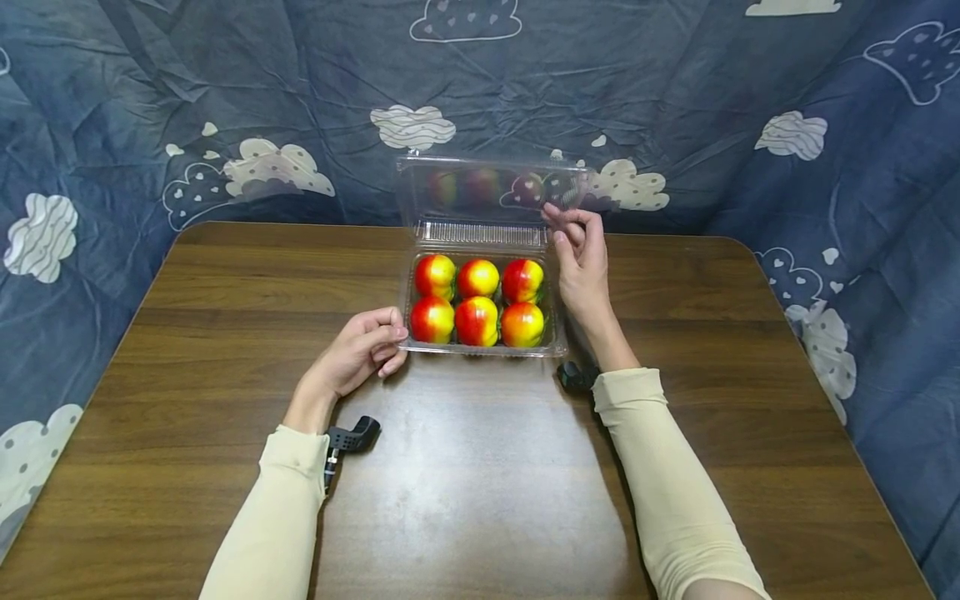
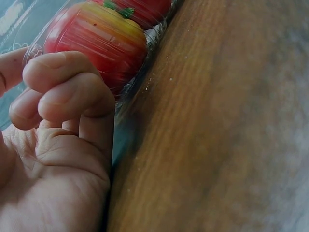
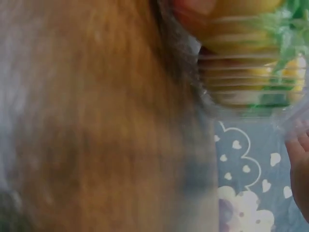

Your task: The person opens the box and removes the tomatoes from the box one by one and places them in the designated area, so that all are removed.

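Note:
A clear plastic clamshell container sits on the table, its lid raised at the back. Inside are several red-and-yellow peach-like fruits, some with green leaves; the near one shows through the wall. My left hand pinches the front left corner of the container's rim between thumb and forefinger, the other fingers curled. At the raised lid's right side, my right hand has its fingers loosely bent, thumb apart from the forefinger, fingertips at the plastic. That hand shows only at the right wrist view's edge.
The brown wooden table extends around the container. Behind it hangs a blue cloth with white clouds and hearts. A black wrist camera juts out beside the left wrist, another camera beside the right.

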A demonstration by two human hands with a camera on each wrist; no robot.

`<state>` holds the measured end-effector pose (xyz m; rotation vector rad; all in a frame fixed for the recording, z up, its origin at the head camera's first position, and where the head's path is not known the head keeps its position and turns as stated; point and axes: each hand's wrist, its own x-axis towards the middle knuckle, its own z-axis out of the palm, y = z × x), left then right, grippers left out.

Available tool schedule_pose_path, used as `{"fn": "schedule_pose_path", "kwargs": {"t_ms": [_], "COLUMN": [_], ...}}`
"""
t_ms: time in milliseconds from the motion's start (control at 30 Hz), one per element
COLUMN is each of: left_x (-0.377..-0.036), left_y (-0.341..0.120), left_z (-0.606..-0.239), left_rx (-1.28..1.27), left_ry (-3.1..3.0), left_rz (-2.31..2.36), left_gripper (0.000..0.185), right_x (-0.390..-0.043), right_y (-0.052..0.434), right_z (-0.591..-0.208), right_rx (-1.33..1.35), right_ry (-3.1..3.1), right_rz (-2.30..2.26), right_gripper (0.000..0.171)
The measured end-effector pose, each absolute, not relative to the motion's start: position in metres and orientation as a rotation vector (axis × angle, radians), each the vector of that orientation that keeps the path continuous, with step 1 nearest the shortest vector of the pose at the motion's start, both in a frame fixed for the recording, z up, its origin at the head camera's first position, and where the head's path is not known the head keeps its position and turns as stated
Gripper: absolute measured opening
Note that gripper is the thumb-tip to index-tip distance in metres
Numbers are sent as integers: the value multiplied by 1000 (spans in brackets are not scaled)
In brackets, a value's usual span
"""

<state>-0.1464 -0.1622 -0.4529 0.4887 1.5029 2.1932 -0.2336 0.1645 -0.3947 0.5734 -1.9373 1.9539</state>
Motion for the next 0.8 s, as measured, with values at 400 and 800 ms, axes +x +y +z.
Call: {"fn": "schedule_pose_path", "kwargs": {"t_ms": [400,800], "left_x": [-146,-146], "left_y": [-162,-161], "left_z": [-451,-452], "left_rx": [491,480], "left_ry": [1501,1488], "left_rz": [2186,2194], "left_gripper": [27,28], "right_x": [-238,-235], "right_y": [169,172], "right_z": [-408,-406], "right_rx": [504,343], "right_ry": [-1902,-2051], "right_rz": [2028,1853], "right_gripper": [31,27]}}
